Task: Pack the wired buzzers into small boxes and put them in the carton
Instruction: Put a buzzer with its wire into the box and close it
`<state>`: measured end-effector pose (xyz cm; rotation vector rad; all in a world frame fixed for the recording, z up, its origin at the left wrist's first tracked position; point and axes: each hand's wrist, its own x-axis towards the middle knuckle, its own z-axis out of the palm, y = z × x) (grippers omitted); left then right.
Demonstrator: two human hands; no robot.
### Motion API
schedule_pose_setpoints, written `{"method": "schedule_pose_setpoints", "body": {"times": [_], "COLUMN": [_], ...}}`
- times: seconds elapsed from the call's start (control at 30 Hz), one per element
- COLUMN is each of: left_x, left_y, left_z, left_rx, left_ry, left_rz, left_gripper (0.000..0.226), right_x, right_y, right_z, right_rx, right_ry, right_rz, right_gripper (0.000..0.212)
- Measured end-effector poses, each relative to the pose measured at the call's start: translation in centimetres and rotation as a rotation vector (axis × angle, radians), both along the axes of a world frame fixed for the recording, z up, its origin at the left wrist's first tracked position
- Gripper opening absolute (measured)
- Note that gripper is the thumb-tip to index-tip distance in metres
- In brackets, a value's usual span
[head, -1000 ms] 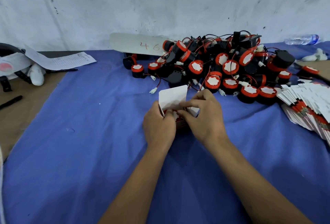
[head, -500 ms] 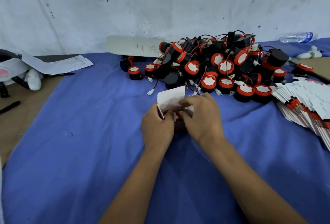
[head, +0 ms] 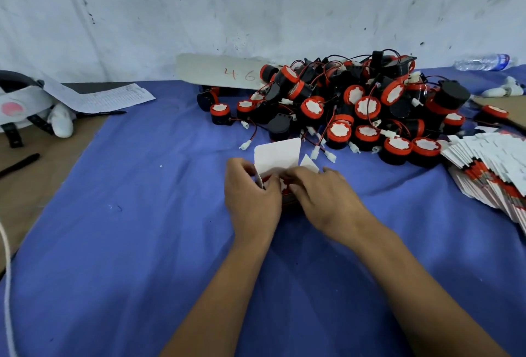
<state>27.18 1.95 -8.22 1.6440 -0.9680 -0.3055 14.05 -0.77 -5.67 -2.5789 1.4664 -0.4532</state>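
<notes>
- Fingertips (head: 274, 183) of left hand (head: 250, 200) curl around the near-left side of the small box (head: 277, 154), pinching it; red edge of a buzzer shows between the two hands, mostly hidden.
- Right hand (head: 324, 200) fingers bent in over the box mouth, pressing or tucking something at the opening; exact contact hidden by knuckles, so cannot tell if it grips the buzzer, its wire or a flap.
- Box sits at frame centre on the blue cloth (head: 142, 242), main lid flap standing upright, a small side flap (head: 308, 163) sticking out at 3 o'clock from it.
- Judged step: seating the buzzer and wire inside before closing flaps; not closed yet.
- Buzzer pile (head: 355, 109) lies at 1 o'clock from the hands, near, loose white connectors trailing toward the box.
- Stack of flat box blanks (head: 489, 163) at 3 o'clock, well apart.
- Carton not identifiable in view; white board marked "46" (head: 222, 72) at 12 o'clock behind the pile.
- Paper sheet (head: 99, 97) and black pen (head: 20, 163) at 9–10 o'clock, water bottle (head: 484, 62) at 2 o'clock.
- Risks: wire or connector left hanging out gets pinched when the lid folds down; hard pressing may crush the thin card wall; side flap may fold outside rather than in; stray connector from the pile could snag.
</notes>
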Motion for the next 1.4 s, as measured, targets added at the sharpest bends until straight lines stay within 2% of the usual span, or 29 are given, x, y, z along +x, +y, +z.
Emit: {"method": "schedule_pose_setpoints", "body": {"times": [0.1, 0.27, 0.43, 0.57, 0.67, 0.73, 0.9, 1.0, 1.17, 1.27, 1.33, 1.4], "left_x": [-0.4, 0.0, 0.2, 0.1, -0.3, -0.3, -0.1, -0.1, -0.2, -0.2, -0.2, -0.3], "left_y": [0.5, 1.3, 1.6, 1.6, 1.7, 1.6, 1.7, 1.8, 1.4, 1.3, 1.3, 1.2], "left_z": [-0.1, -0.1, 0.1, 0.3, 0.5, 0.5, 0.6, 0.5, 0.4, 0.3, 0.3, 0.4], "left_rx": [-0.110, -0.175, -0.105, -0.089, -0.046, -0.008, -0.005, 0.015, 0.053, 0.081, 0.112, 0.139], "left_ry": [-0.088, -0.202, -0.298, -0.518, -0.565, -0.585, -0.620, -0.674, -0.702, -0.736, -0.772, -0.802], "left_rz": [0.062, -0.002, -0.127, -0.145, -0.166, -0.185, -0.245, -0.268, -0.267, -0.283, -0.299, -0.300], "left_gripper": [0.040, 0.034, 0.020, 0.015, 0.014, 0.016, 0.022, 0.021, 0.025, 0.027, 0.031, 0.036], "right_x": [-0.3, -1.5, -0.5, 0.7, 1.2, 1.2, 0.9, 0.9, 0.8, 0.6, 0.1, -0.3], "right_y": [0.2, 0.4, 0.4, 1.1, 1.4, 1.1, 0.6, 0.7, 1.0, 1.2, 0.9, 0.6], "right_z": [0.2, 0.6, -0.3, -0.7, -0.8, -0.8, -1.1, -0.7, -0.8, -1.0, -1.1, -1.1], "right_rx": [0.079, 0.196, 0.002, -0.159, -0.291, -0.306, -0.298, -0.263, -0.182, -0.363, -0.434, -0.379], "right_ry": [-0.142, -0.294, -0.171, -0.299, -0.333, -0.292, -0.013, 0.031, -0.250, -0.417, -0.627, -0.825], "right_rz": [0.081, 0.179, 0.053, -0.106, -0.125, -0.137, -0.096, -0.078, -0.102, -0.098, -0.085, -0.135], "right_gripper": [0.032, 0.026, 0.025, 0.023, 0.022, 0.025, 0.036, 0.039, 0.026, 0.014, 0.016, 0.025]}}
